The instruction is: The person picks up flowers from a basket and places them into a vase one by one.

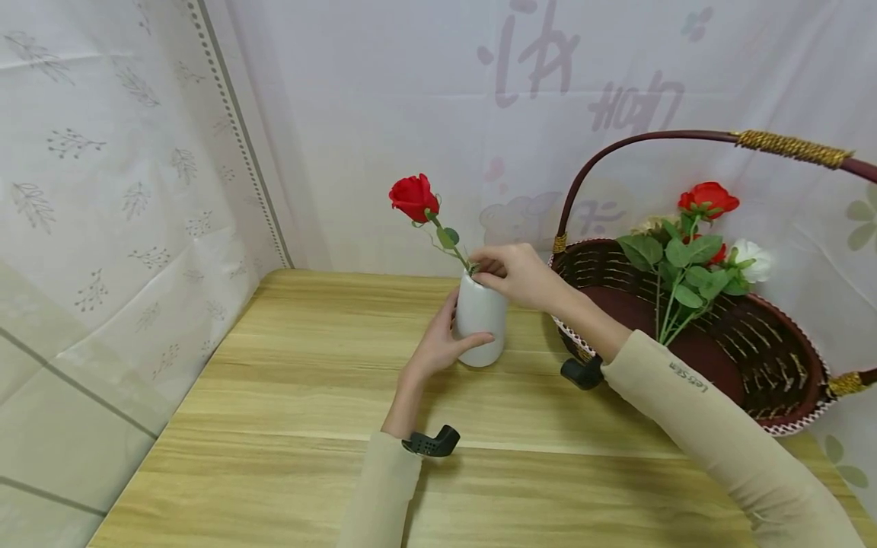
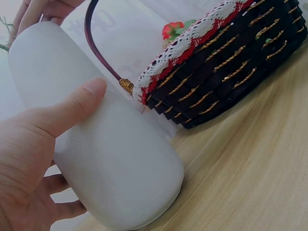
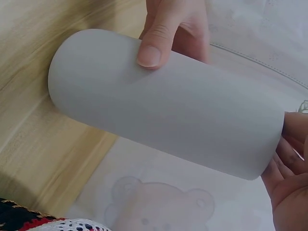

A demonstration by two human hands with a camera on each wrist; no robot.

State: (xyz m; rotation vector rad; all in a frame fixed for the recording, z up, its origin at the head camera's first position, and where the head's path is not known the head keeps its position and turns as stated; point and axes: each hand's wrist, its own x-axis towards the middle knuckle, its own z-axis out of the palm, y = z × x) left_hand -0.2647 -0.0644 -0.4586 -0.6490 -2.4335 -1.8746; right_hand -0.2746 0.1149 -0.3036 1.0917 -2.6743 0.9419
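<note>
A white vase (image 1: 483, 323) stands on the wooden table, with my left hand (image 1: 436, 342) gripping its side. In the left wrist view the thumb lies across the front of the vase (image 2: 120, 159), and fingers show behind it. A single red rose (image 1: 415, 199) leans left out of the mouth, its lower stem inside the vase. At the mouth, my right hand (image 1: 519, 275) has its fingers curled and appears to pinch the rose's stem; the fingertips are partly hidden. The right wrist view shows that hand (image 3: 293, 178) touching the vase's upper end.
A dark woven basket (image 1: 774, 365) with a tall arched handle (image 1: 637, 138) stands on the right, partly behind my right forearm. Inside it are a red rose (image 1: 709, 199), a white flower (image 1: 752, 260) and green leaves. Patterned curtains (image 1: 384, 91) hang behind and left of the table (image 1: 308, 396).
</note>
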